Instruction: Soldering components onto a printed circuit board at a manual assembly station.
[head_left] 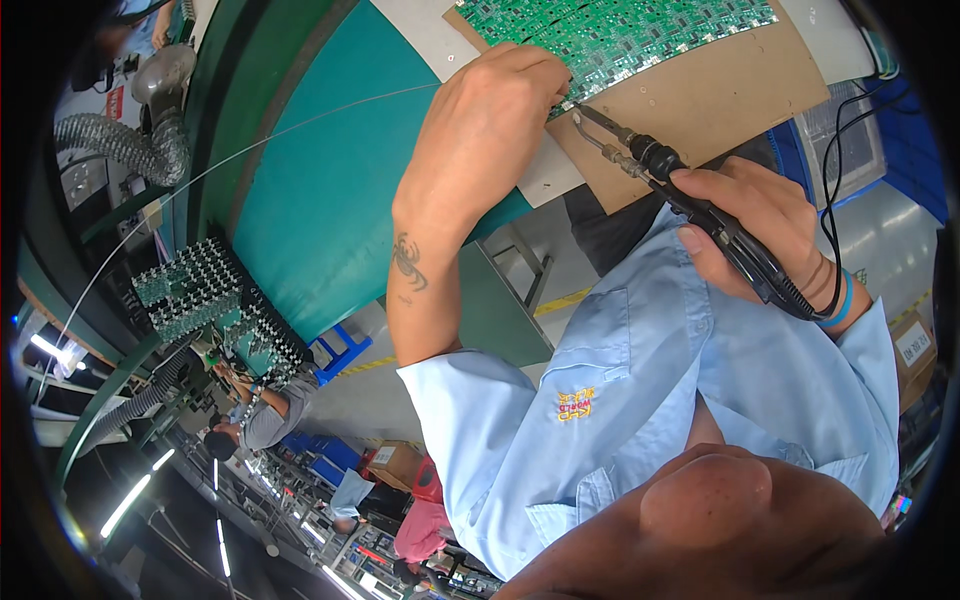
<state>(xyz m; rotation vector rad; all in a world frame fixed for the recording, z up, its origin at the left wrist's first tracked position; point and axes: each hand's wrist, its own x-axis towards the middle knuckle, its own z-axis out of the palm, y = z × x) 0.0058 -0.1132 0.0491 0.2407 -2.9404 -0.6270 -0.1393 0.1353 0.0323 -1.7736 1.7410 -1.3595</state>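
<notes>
My left hand (495, 115) is closed in a pinch at the lower left edge of a green circuit board panel (640, 35). A thin grey solder wire (330, 108) runs in from the left and passes under this hand; my fingers hide its end. In my right hand (765, 215) is a black soldering iron (725, 235), gripped round its handle. Its tip points up and left to the board edge, close beside my left fingertips. A bent metal tube (605, 150) is fixed alongside the tip. Whether the tip touches the board I cannot tell.
Brown cardboard (700, 120) lies under the board, beside a green mat (350, 180). Black cables (835, 150) hang at the right. Racked boards (200, 285) and a silver duct hose (120, 140) stand left. Other people work farther off, one in grey (275, 415).
</notes>
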